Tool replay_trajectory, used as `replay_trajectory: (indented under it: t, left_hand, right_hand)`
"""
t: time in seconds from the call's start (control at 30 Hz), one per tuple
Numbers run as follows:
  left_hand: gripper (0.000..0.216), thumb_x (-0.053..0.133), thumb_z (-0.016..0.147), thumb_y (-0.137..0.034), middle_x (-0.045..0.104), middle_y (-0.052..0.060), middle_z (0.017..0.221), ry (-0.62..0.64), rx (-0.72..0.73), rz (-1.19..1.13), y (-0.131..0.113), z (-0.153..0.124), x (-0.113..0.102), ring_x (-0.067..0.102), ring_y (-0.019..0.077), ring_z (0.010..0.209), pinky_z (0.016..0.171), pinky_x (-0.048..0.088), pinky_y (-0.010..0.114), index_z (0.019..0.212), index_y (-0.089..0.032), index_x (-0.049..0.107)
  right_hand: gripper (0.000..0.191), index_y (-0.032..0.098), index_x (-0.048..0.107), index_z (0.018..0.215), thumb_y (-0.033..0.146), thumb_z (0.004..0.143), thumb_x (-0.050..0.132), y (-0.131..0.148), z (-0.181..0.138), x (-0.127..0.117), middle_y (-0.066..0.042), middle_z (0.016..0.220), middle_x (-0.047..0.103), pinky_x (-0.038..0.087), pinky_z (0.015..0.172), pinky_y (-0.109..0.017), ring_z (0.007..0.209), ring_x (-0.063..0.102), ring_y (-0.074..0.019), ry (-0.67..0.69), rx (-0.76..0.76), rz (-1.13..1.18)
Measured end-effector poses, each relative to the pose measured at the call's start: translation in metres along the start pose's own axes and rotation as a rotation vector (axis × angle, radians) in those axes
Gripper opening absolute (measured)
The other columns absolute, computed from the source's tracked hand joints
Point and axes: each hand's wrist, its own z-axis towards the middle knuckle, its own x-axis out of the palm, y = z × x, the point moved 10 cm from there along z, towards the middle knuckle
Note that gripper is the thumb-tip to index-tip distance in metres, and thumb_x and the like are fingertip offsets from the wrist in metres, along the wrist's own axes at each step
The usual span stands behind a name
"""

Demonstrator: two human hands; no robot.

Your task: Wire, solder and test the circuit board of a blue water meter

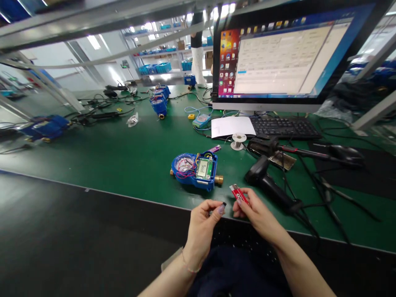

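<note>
My left hand [202,220] pinches a small black piece [224,203] between thumb and fingertips; its exact kind is too small to make out. Held in my right hand [255,208] is a red lighter [239,194], its metal top pointing up and left. Both hands are over the table's front edge, close together but apart. Just beyond them lies a blue water meter [195,170] with its housing uncovered, showing thin red and dark wires, a green circuit board and a small display. A brass fitting [219,180] sticks out on its right side. Neither hand touches the meter.
Behind the meter are a purple marked cylinder [215,148] and a solder wire spool [238,141]. To the right lie a black barcode scanner [269,183], a soldering iron [305,152] and cables. A monitor [278,57], keyboard [286,128] and more blue meters [159,101] stand farther back.
</note>
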Motion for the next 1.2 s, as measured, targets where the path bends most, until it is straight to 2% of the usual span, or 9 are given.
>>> replay_trajectory:
  t: [0.1, 0.17, 0.3, 0.4, 0.67, 0.87, 0.97, 1.07, 1.2]
  left_hand:
    - [0.018, 0.073, 0.071, -0.032, 0.063, -0.001, 0.069, 0.017, 0.054, 0.17, -0.003, 0.002, 0.002, 0.05, 0.0095, 0.066, 0.065, 0.038, 0.021, 0.073, -0.015, 0.067]
    - [0.018, 0.071, 0.072, -0.033, 0.06, -0.001, 0.066, 0.032, 0.066, 0.249, -0.001, 0.003, 0.005, 0.049, 0.0105, 0.064, 0.064, 0.037, 0.022, 0.071, -0.015, 0.066]
    - [0.023, 0.067, 0.075, -0.036, 0.056, -0.002, 0.063, 0.093, 0.067, 0.374, 0.004, 0.002, 0.014, 0.045, 0.011, 0.062, 0.061, 0.035, 0.023, 0.068, -0.016, 0.062]
    - [0.029, 0.065, 0.077, -0.043, 0.053, -0.002, 0.062, 0.127, 0.073, 0.428, 0.004, 0.001, 0.021, 0.043, 0.0108, 0.061, 0.06, 0.034, 0.023, 0.067, -0.016, 0.059]
    - [0.036, 0.062, 0.077, -0.051, 0.045, -0.005, 0.058, 0.174, -0.011, 0.318, 0.012, -0.003, 0.035, 0.036, 0.0089, 0.055, 0.055, 0.031, 0.021, 0.067, -0.017, 0.054]
    - [0.031, 0.066, 0.075, -0.045, 0.048, -0.004, 0.064, 0.196, -0.067, 0.224, 0.019, -0.005, 0.039, 0.039, 0.0089, 0.061, 0.061, 0.033, 0.021, 0.07, -0.016, 0.055]
    - [0.032, 0.069, 0.073, -0.045, 0.049, -0.003, 0.065, 0.207, -0.081, 0.215, 0.02, -0.007, 0.042, 0.04, 0.0093, 0.062, 0.061, 0.033, 0.021, 0.07, -0.016, 0.056]
    - [0.033, 0.07, 0.072, -0.044, 0.046, -0.004, 0.061, 0.206, -0.085, 0.219, 0.019, -0.008, 0.044, 0.037, 0.0085, 0.059, 0.058, 0.031, 0.02, 0.067, -0.016, 0.055]
    - [0.035, 0.071, 0.07, -0.045, 0.045, -0.004, 0.059, 0.222, -0.087, 0.217, 0.018, -0.011, 0.048, 0.035, 0.0086, 0.058, 0.057, 0.03, 0.02, 0.064, -0.016, 0.053]
  right_hand:
    - [0.032, 0.021, 0.04, 0.118, 0.039, 0.091, 0.043, 0.004, -0.024, 0.013, -0.001, 0.086, 0.056, 0.046, 0.074, -0.025, 0.078, 0.055, -0.0116, 0.06, -0.068, 0.659]
    - [0.033, 0.021, 0.05, 0.107, 0.043, 0.084, 0.058, -0.001, -0.033, 0.029, 0.002, 0.076, 0.051, 0.044, 0.065, -0.023, 0.067, 0.049, -0.0097, 0.109, 0.0, 1.07]
    - [0.047, 0.017, 0.055, 0.083, 0.063, 0.083, 0.047, -0.01, -0.04, 0.062, 0.006, 0.053, 0.038, 0.026, 0.041, -0.019, 0.044, 0.03, -0.0061, 0.206, 0.172, 1.388]
    - [0.059, 0.015, 0.055, 0.072, 0.071, 0.082, 0.037, -0.011, -0.04, 0.069, 0.005, 0.048, 0.035, 0.022, 0.042, -0.02, 0.043, 0.028, -0.0062, 0.238, 0.21, 1.439]
    - [0.039, 0.016, 0.051, 0.079, 0.054, 0.078, 0.062, -0.008, -0.045, 0.047, 0.002, 0.067, 0.053, 0.032, 0.051, -0.02, 0.052, 0.042, -0.0057, 0.138, 0.086, 1.381]
    - [0.033, 0.017, 0.054, 0.087, 0.04, 0.073, 0.073, -0.011, -0.043, 0.036, 0.006, 0.055, 0.051, 0.031, 0.048, -0.02, 0.046, 0.041, -0.006, 0.082, 0.028, 1.341]
    - [0.039, 0.016, 0.056, 0.077, 0.054, 0.076, 0.064, -0.013, -0.041, 0.036, 0.006, 0.052, 0.044, 0.033, 0.048, -0.02, 0.047, 0.038, -0.006, 0.077, 0.061, 1.388]
    - [0.062, 0.017, 0.047, 0.052, 0.073, 0.079, 0.039, -0.013, -0.041, 0.046, 0.005, 0.043, 0.035, 0.026, 0.039, -0.021, 0.038, 0.032, -0.006, 0.168, 0.125, 1.421]
    - [0.064, 0.019, 0.039, 0.043, 0.069, 0.082, 0.031, -0.016, -0.042, 0.059, 0.005, 0.035, 0.03, 0.018, 0.033, -0.021, 0.03, 0.026, -0.0055, 0.275, 0.209, 1.415]
